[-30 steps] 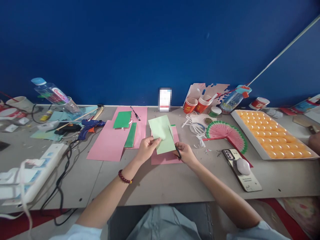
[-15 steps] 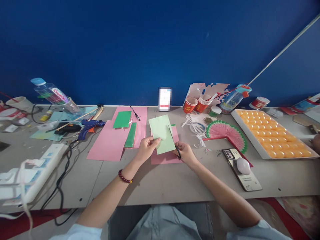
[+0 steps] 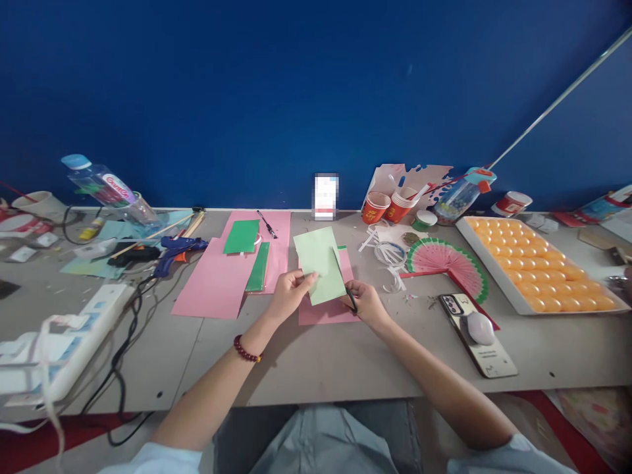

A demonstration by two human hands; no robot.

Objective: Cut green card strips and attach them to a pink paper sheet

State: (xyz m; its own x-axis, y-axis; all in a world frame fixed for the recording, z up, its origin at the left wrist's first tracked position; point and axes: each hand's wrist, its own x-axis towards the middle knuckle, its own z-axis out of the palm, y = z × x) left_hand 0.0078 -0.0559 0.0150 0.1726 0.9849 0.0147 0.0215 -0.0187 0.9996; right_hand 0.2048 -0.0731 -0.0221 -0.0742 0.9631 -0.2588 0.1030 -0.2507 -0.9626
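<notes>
My left hand (image 3: pixel 292 293) pinches the lower left edge of a light green sheet of paper (image 3: pixel 322 263), thumb on top. Black-handled scissors (image 3: pixel 352 301) are in my right hand (image 3: pixel 366 303), at the sheet's lower right edge. Their blades are hidden by the paper. A narrow sliver at the sheet's right edge stands slightly apart from it. Under the raised sheet, a pink sheet (image 3: pixel 328 316) lies on the table, with a bit of dark green showing at its top.
Pink sheets (image 3: pixel 212 283), green pieces (image 3: pixel 241 237) and a pen (image 3: pixel 267 224) lie left. A glue gun (image 3: pixel 175 253) and power strip (image 3: pixel 89 342) are farther left. Right are paper cups (image 3: pixel 376 208), a watermelon-patterned fan (image 3: pixel 447 263), a phone (image 3: pixel 476 336) and a tray of orange balls (image 3: pixel 543 266).
Both hands, the light green sheet and the scissors stay almost exactly where they were. At the far right edge, a dark shape by the tray has shifted.
</notes>
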